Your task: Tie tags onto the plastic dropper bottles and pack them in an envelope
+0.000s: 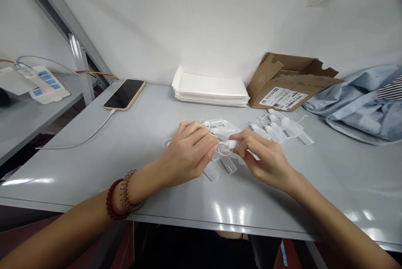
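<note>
Where both thumbs meet, white tube (231, 144).

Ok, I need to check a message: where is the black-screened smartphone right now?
The black-screened smartphone lies at the far left of the grey table in the head view, plugged into a white charging cable, left of the stack of white trays.
</note>
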A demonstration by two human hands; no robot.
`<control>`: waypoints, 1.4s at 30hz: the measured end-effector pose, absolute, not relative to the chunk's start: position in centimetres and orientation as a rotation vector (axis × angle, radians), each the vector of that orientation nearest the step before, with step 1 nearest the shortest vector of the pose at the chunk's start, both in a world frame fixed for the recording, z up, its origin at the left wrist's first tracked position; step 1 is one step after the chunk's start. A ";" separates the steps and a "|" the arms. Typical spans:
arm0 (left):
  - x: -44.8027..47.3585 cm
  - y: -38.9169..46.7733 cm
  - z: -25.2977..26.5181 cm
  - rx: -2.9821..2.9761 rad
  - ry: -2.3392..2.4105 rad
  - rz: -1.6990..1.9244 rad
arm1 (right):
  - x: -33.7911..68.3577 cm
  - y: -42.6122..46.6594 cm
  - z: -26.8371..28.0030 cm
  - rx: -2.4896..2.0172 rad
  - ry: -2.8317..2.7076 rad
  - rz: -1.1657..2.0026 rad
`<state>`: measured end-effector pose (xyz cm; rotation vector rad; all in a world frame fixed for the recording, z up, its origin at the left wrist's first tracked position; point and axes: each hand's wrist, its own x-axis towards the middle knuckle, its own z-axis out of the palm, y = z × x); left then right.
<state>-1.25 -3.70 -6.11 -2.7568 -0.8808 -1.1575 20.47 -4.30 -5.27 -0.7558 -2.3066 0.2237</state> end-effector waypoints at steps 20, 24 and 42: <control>-1.1 -3.8 -6.5 -2.731 -0.854 -1.101 | 20.6 -4.5 -5.2 -0.803 -2.409 0.147; -1.0 -3.6 -6.5 -2.677 -1.036 -1.098 | 21.4 -3.4 -5.5 -0.962 -2.377 0.240; -0.9 -3.7 -6.6 -2.635 -1.113 -1.232 | 24.5 -1.0 -4.9 -1.283 -2.215 0.263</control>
